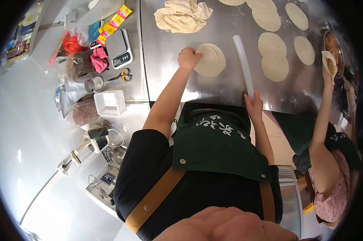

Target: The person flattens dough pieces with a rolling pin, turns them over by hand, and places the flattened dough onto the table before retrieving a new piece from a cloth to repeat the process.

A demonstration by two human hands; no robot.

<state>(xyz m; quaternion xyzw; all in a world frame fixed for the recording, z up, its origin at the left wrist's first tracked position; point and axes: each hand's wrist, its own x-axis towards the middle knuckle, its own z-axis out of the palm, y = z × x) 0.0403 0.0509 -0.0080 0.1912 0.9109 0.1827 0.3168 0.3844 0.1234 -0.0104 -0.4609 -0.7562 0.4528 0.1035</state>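
Note:
My left hand has its fingers closed on the left edge of a round, flat dough wrapper on the steel table. The wrapper's surface shows a slight fold. My right hand, at the table's near edge, is wrapped round the lower end of a long white rolling pin. The pin points away from me, right of the wrapper and apart from it. Further right, overlapping flat wrappers lie beside a single one.
Crumpled cream cloth lies at the back. On the left are a scale, scissors and a white tub. At far right, a co-worker's hand holds a filled wrapper beside a filling bowl.

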